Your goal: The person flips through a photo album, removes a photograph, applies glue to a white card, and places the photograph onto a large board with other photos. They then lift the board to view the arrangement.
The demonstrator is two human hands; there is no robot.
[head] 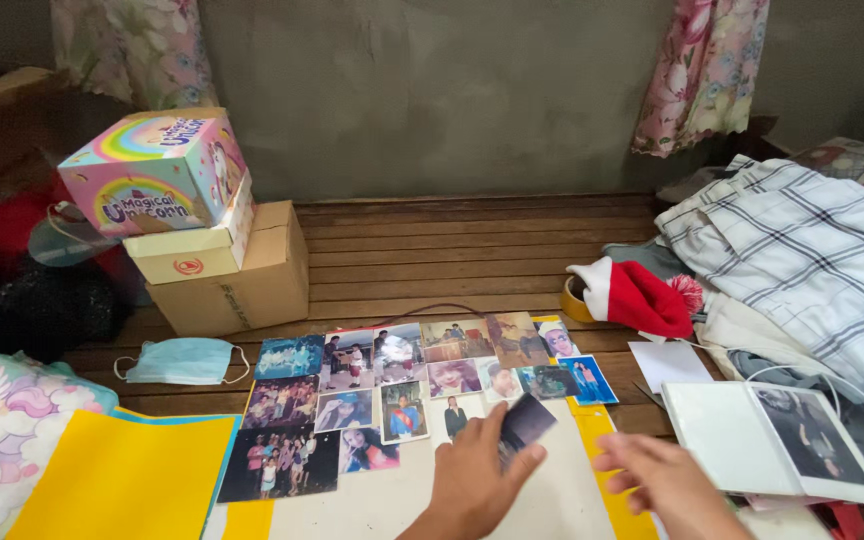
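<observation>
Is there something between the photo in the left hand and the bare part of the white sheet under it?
Nothing visible stands between them. The left hand holds a dark photo just above the white sheet, below the rows of photos already lying there. The right hand hovers to the side, over the sheet's yellow edge, not under the photo.

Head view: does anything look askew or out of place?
The colourful unicorn-print box sits tilted atop the stacked brown cardboard boxes. A blue face mask lies loose on the wooden floor, beside the photo collage.
</observation>
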